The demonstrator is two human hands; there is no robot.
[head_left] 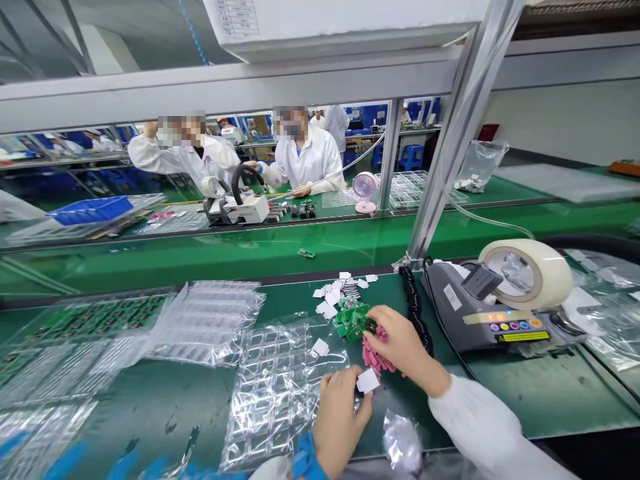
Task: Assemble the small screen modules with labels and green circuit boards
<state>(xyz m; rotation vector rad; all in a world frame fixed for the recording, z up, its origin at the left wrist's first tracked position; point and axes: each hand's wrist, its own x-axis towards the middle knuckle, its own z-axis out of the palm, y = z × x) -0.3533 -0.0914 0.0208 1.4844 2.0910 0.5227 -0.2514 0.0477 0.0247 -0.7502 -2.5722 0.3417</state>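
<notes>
My left hand (pixel 343 413), with a blue band at the wrist, pinches a small white card (pixel 368 381) between thumb and fingers. Up and to the right, my right hand (pixel 397 340) reaches over a pile of small green circuit boards (pixel 353 321). Its thumb and fingertips close at the pile's right edge, around a board with a dark part. Beneath that hand lies a heap of pink strips (pixel 375 353). White cards (pixel 327 297) are scattered behind the boards. A clear plastic blister tray (pixel 273 380) lies left of my hands, a single white piece (pixel 321 347) on its edge.
A grey tape dispenser (pixel 465 313) with a large tape roll (pixel 525 273) stands at right. More clear trays (pixel 210 320) and trays of green boards (pixel 100 317) lie at left. A metal post (pixel 450 153) rises ahead. Co-workers in white coats (pixel 310 160) sit across the bench.
</notes>
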